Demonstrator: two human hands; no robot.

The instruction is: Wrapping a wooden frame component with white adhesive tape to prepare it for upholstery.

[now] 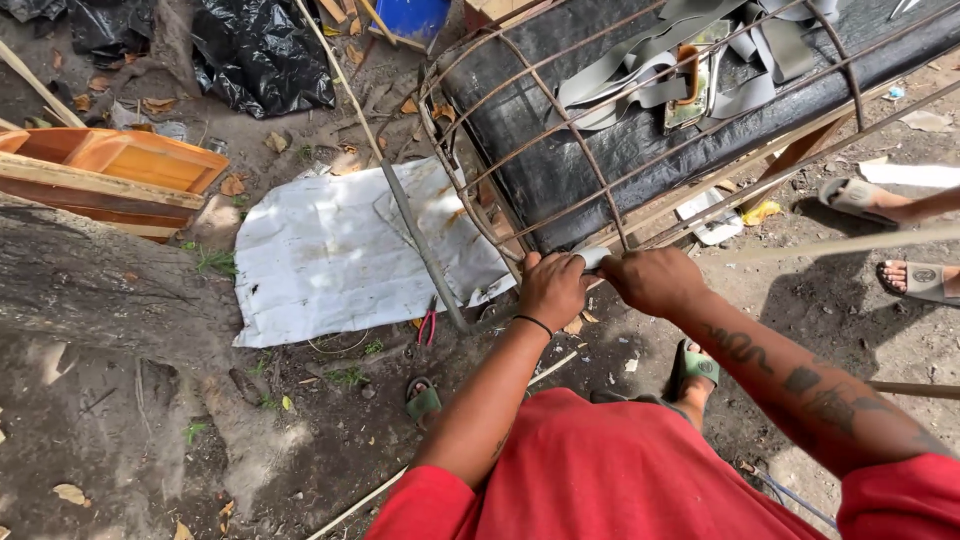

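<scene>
White plastic sheet [340, 255] flat on dirt, red-handled pliers [427, 325] just below its edge. Orange wooden box [120, 165] at left, tree trunk [90, 280] beside it. Black plastic bag [262, 50] w/ blue bucket [412, 17] up top (partly cut off). Another person's sandalled feet [880, 200] at right.

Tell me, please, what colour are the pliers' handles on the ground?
Red, seen in the head view: pliers beside the white sheet.

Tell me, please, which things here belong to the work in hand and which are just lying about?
In use:
- left hand and right hand, gripping a grey strip
- rusty metal rod frame the strip wraps
- black cushion inside it

Lying about:
- red-handled pliers
- white sheet
- wooden box
- black plastic bag
- blue bucket
</scene>
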